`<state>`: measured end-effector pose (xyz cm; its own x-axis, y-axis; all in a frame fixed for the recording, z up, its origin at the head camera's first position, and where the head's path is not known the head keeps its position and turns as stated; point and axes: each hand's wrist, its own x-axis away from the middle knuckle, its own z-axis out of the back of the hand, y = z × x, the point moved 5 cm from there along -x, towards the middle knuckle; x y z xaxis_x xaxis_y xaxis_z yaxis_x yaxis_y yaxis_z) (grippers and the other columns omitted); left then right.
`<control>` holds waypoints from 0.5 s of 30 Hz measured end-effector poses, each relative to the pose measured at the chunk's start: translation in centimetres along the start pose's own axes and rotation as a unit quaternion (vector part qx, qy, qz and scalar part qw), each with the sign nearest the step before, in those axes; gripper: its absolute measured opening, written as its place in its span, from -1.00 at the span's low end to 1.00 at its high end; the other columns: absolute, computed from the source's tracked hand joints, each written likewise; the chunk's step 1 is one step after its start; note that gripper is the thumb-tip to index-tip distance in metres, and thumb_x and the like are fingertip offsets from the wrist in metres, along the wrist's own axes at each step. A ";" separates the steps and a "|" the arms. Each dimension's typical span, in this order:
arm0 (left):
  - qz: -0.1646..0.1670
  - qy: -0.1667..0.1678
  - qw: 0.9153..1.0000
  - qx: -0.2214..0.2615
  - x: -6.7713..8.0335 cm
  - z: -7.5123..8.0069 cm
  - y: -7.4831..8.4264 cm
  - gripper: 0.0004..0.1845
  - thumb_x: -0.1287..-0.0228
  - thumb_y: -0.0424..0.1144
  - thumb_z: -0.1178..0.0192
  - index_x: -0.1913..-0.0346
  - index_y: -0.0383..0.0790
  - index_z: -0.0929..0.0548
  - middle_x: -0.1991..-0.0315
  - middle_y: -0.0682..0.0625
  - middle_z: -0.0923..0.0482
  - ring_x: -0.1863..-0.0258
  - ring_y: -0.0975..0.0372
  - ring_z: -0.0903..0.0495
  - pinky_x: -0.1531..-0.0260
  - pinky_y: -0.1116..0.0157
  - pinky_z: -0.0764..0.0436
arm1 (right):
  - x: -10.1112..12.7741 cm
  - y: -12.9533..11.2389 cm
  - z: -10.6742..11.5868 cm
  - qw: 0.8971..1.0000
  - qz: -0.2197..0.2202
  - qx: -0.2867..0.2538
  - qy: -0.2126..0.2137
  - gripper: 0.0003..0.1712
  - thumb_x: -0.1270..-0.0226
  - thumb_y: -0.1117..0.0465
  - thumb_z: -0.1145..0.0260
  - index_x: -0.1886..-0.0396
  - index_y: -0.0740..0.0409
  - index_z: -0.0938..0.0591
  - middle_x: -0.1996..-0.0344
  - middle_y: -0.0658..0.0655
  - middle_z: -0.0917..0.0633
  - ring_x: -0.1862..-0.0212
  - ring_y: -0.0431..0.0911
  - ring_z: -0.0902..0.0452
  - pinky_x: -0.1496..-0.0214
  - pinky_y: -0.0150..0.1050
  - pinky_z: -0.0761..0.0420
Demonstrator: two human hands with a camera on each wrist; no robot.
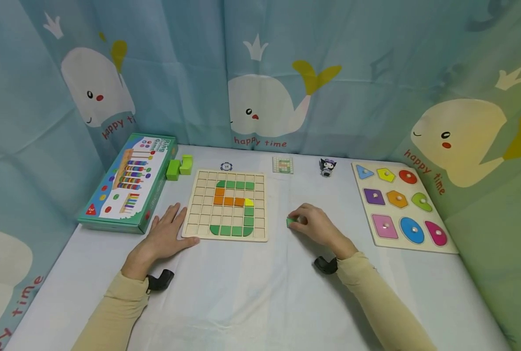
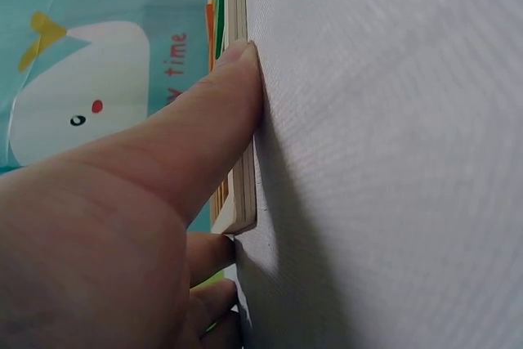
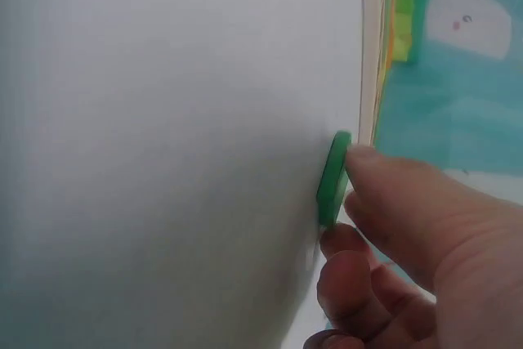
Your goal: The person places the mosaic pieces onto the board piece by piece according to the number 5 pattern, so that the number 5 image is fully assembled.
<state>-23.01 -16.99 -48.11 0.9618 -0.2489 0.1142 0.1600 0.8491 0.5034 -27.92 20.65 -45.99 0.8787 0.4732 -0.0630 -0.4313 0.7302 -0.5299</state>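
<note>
A square wooden grid board [image 1: 201, 210] lies on the table with green, orange and yellow tiles set in some of its cells. My left hand [image 1: 164, 236] rests at its near left corner, fingers stretched out. In the left wrist view the left thumb [image 2: 221, 100] lies against the board's near edge. To the right of the board, my right hand [image 1: 316, 225] pinches a small green tile [image 3: 333, 177] between thumb and fingertips, low over the white cloth. The right wrist view shows the tile tilted on its edge, its lower end at the fingertips.
A ring game box [image 1: 128, 180] stands at the left, with light green blocks [image 1: 179, 167] beside it. Behind the board are a small round token [image 1: 226, 166], a pattern card [image 1: 282, 165] and a small figurine [image 1: 328, 167]. A shape puzzle [image 1: 402, 207] lies at the right.
</note>
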 end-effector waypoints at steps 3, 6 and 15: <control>0.000 0.001 1.000 0.003 0.0 -0.1 0.0 0.02 -0.22 0.16 -0.27 -0.46 -0.51 -0.10 -0.49 -0.42 0.12 -0.47 -0.22 0.19 -0.30 -0.28 0.19 | 0.3 0.4 0.1 1.000 -0.005 -0.003 -0.006 -0.76 -0.23 0.21 -0.46 0.12 0.19 -0.74 0.22 0.07 -0.61 0.35 -0.12 -0.41 0.34 -0.20 -0.45; 0.001 0.000 1.000 0.002 0.0 -0.1 -0.1 0.03 -0.22 0.17 -0.27 -0.46 -0.50 -0.09 -0.49 -0.41 0.13 -0.47 -0.22 0.19 -0.30 -0.28 0.19 | 0.3 0.5 -0.1 1.000 -0.008 -0.003 -0.011 -0.75 -0.22 0.23 -0.47 0.12 0.20 -0.73 0.21 0.07 -0.60 0.30 -0.11 -0.42 0.30 -0.20 -0.46; 0.002 -0.001 1.000 -0.002 -0.1 -0.1 -0.2 0.03 -0.22 0.18 -0.26 -0.47 -0.49 -0.09 -0.49 -0.40 0.13 -0.47 -0.21 0.20 -0.30 -0.28 0.19 | 0.1 -0.3 -0.7 1.000 -0.011 0.010 -0.004 -0.74 -0.29 0.22 -0.41 0.09 0.27 -0.67 0.23 0.08 -0.57 0.30 -0.12 -0.43 0.29 -0.21 -0.49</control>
<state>-23.09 -17.05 -48.30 0.9619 -0.2464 0.1182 0.1569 0.8521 0.4993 -27.58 20.09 -46.44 0.8866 0.4603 -0.0453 -0.4157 0.7499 -0.5146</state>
